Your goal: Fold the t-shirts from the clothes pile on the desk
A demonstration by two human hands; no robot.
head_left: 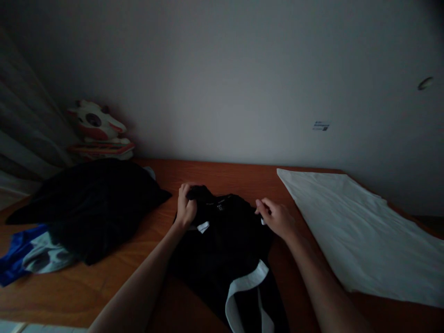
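On a wooden table (104, 286), from left: dark clothes (100, 199); the left hand (185, 209) gripping a black garment (222, 240) by its top edge; the garment, lying lengthwise toward the viewer between both equally near hands; the right hand (277, 219), curled at its opposite corner, grip unclear; white cloth (360, 231).

Head cam looks fwd/down over wooden surface (225, 173) twd wall (215, 92).

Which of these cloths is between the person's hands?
The black garment with white trim, between the left hand and right hand; the black heap lies left, the white cloth right.
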